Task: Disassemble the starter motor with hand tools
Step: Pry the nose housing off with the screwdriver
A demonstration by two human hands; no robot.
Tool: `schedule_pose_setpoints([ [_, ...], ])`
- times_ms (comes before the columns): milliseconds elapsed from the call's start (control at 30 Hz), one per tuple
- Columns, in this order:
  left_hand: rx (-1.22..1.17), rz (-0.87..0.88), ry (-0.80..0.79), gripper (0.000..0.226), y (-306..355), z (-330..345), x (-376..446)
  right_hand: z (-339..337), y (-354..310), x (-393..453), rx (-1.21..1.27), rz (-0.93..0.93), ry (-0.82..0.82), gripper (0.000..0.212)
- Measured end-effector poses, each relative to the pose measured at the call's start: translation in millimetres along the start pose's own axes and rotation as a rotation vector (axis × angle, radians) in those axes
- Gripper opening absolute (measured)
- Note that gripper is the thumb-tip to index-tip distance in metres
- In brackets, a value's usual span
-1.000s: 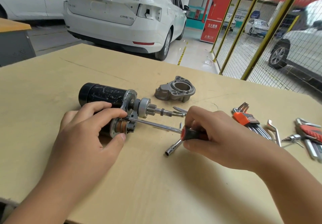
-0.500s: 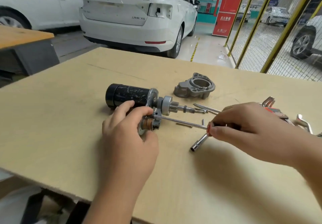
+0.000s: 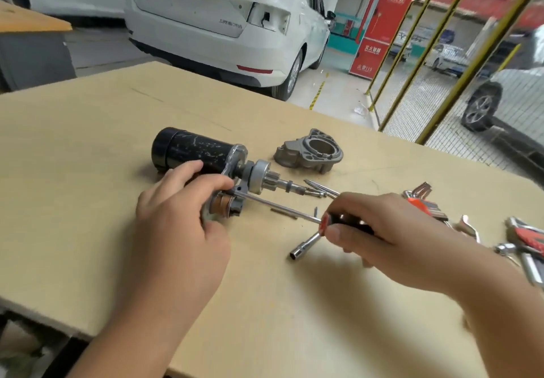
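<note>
A garage bay with a white saloon car [image 3: 223,24] in the upper middle of the frame and yellow mesh fencing [image 3: 441,62] at upper right lies behind a pale wooden bench [image 3: 88,201] that fills the lower part of the frame.

Just left of the frame's centre, the black cylindrical starter motor [image 3: 188,149] lies on its side on the bench, its silver pinion gear and shaft [image 3: 273,182] pointing right. The left hand [image 3: 179,216] clasps the nearer, copper-coloured solenoid end of the motor [image 3: 225,205], its fingers curled over the top of the body and its thumb below, so this grip is closed round the motor. The right hand [image 3: 382,230], at centre right, is clenched on the black-and-red handle of a long steel-shafted screwdriver [image 3: 282,207]; the shaft runs up and left from the hand to the motor's silver end plate beside the left fingertips. Whether the tip sits in a fastener cannot be told.

Below the screwdriver handle a chrome socket rod [image 3: 306,243] lies on the bench, partly under the right hand. Thin steel through-bolts [image 3: 319,189] lie just beyond the pinion shaft, and a small pin [image 3: 284,212] rests beneath the screwdriver shaft. Above and right of the motor sits a grey cast-aluminium nose housing [image 3: 310,151], apart from it. Toward the right edge lie an orange-holdered set of hex keys [image 3: 424,204] and red-handled pliers [image 3: 527,235] with other chrome tools, blurred.
</note>
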State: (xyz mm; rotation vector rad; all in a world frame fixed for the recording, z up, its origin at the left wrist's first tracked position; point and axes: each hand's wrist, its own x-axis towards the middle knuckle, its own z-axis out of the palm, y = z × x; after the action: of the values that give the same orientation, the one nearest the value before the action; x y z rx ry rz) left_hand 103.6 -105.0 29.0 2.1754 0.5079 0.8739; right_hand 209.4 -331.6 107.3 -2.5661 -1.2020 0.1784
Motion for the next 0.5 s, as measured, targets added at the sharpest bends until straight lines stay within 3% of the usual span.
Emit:
schedule_pose_setpoints([
  [100, -0.023, -0.033, 0.022, 0.069, 0.8, 2.4, -0.1, -0.4, 3.0, -1.1, 0.015, -0.014, 0.055, 0.011],
  [300, -0.085, -0.028, 0.03, 0.063, 0.8, -0.8, 3.6, -1.4, 8.5, -0.9, -0.081, -0.035, 0.043, 0.041],
  [500, 0.045, 0.102, -0.034, 0.07, -6.2, -8.1, 9.7, 3.0, 7.2, -0.9, -0.154, 0.027, 0.094, 0.029],
])
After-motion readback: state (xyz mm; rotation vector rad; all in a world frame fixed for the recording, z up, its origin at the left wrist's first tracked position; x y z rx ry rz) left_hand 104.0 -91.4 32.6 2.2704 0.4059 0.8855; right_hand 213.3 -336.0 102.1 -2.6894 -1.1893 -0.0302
